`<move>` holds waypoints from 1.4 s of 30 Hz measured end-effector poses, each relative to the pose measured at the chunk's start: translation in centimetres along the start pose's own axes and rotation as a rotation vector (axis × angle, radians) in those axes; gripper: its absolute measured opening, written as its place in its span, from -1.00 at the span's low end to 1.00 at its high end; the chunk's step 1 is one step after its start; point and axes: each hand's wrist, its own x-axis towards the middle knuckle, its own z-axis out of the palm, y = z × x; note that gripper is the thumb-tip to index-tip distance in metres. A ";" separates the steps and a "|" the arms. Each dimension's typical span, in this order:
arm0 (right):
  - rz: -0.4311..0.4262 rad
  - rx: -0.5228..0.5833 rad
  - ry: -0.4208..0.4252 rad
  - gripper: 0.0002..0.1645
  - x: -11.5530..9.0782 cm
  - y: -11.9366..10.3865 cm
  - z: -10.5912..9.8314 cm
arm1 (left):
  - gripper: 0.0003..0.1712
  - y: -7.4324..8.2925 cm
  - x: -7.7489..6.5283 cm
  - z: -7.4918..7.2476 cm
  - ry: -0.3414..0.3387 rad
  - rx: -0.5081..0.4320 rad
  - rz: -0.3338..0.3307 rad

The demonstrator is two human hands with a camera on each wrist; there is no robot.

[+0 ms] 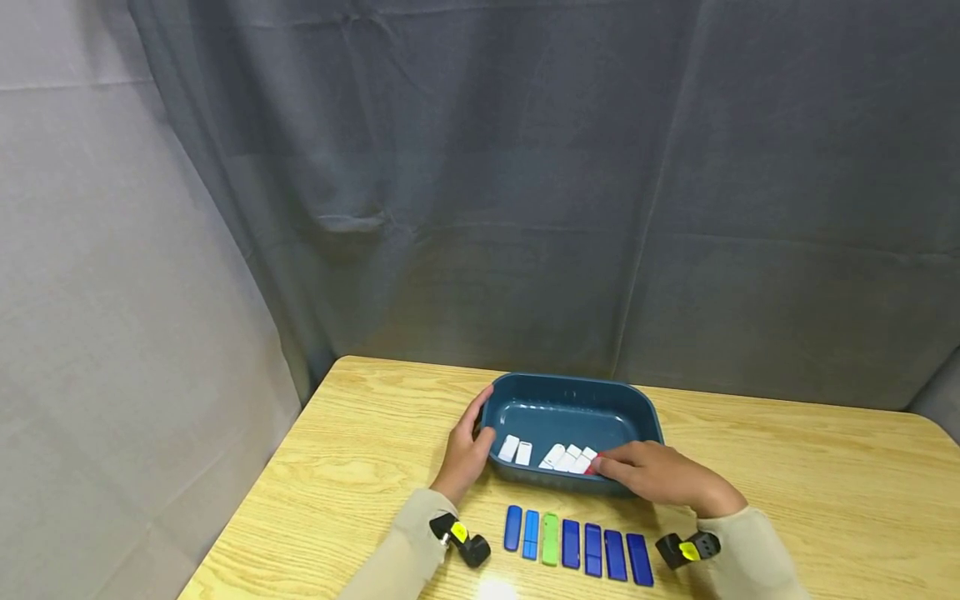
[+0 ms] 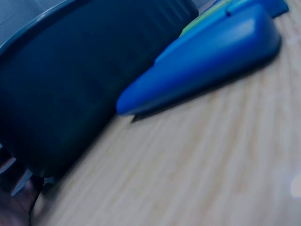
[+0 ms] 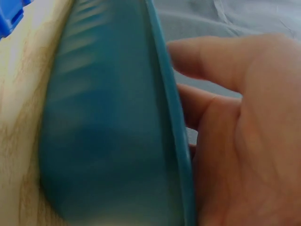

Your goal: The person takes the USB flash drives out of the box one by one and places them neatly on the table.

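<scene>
A dark teal plastic bin stands on the wooden table. My left hand grips its left side, thumb at the rim and fingers along the outer wall; some of those fingers show low beside the bin in the left wrist view. My right hand reaches over the front right rim, its fingertips pinching a small red piece inside, mostly hidden by the fingers. Beside it lie several small flat white pieces, with two more white pieces at the bin's left. The right wrist view hides the fingertips behind the wall.
In front of the bin a row of small oblong plastic pieces lies on the table: several blue pieces and one green piece. A blue piece is close to the left wrist. Grey cloth hangs behind the table.
</scene>
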 end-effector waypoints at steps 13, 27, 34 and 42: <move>-0.176 0.192 -0.052 -0.75 -0.2 0.8 -0.5 | -0.24 -0.3 0.0 -0.1 0.002 0.002 -0.007; -0.210 0.317 -0.059 -0.80 -0.1 1.5 -0.7 | -0.25 -0.2 0.0 0.0 -0.002 0.007 -0.001; -0.122 0.362 -0.015 -0.72 0.0 1.6 -0.9 | -0.24 -0.1 0.1 -0.2 0.029 0.017 0.019; -0.080 0.305 0.152 -0.57 -0.3 1.7 -0.8 | -0.24 -0.2 0.2 0.0 0.042 0.032 0.001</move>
